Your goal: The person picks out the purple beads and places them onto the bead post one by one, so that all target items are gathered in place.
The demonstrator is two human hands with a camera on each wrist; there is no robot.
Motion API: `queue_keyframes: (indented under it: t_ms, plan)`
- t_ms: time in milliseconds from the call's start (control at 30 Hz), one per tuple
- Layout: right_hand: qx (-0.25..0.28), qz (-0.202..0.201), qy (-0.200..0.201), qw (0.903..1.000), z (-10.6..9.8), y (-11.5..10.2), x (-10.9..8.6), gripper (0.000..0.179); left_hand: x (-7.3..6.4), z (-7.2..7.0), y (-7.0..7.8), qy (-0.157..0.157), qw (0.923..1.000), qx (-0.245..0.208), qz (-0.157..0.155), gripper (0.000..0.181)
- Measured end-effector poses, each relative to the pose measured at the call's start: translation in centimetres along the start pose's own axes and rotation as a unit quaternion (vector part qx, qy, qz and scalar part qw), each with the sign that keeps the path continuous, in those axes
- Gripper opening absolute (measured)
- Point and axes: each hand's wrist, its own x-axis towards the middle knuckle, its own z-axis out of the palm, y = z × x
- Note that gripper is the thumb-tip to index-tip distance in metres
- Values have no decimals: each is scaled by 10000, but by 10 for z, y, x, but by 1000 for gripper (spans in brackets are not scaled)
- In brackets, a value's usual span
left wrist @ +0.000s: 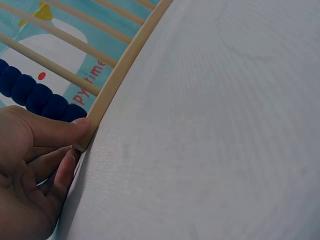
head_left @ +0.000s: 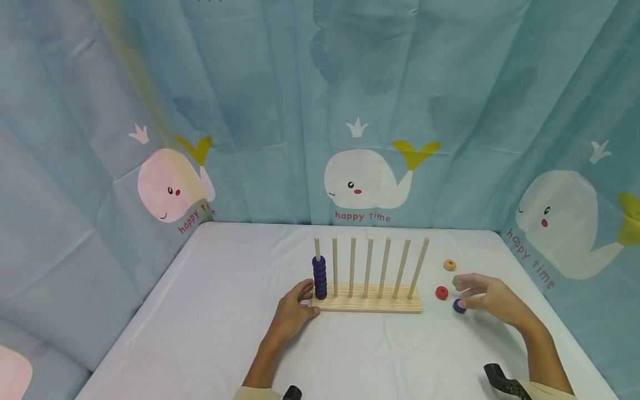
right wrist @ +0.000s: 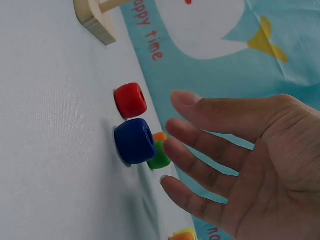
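A wooden peg stand (head_left: 372,303) with several upright pegs rests on the white table. Dark blue beads (head_left: 320,278) are stacked on its leftmost peg. My left hand (head_left: 292,311) grips the left end of the base, and the left wrist view has the thumb (left wrist: 75,129) on its front edge, fingers behind. At the right, my right hand (head_left: 495,300) hovers over loose beads, fingers spread and loosely bent, holding nothing. Nearest to it is a blue bead (right wrist: 134,141). Close by are a red bead (right wrist: 131,100) and a green bead (right wrist: 160,157), partly hidden by the blue one.
An orange bead (head_left: 449,265) lies farther back on the right of the white table (head_left: 215,311). At the lower edge of the right wrist view, orange and yellow pieces (right wrist: 184,236) show in part. A blue curtain (head_left: 280,111) with whale prints surrounds the table's back and sides.
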Motion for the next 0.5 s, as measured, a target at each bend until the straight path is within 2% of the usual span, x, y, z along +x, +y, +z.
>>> queue_keyframes:
  t_ms: [200,367,500]
  plan:
    - [208,86,-233,9995,1,3,-2,64,0,0,0,9,10000,17,11,67]
    - [122,182,-327,9992,3,6,-2,63,0,0,0,0,10000,18,13,67]
    - [10,39,-328,9995,4,9,-2,60,0,0,1,-3,10000,25,6,67]
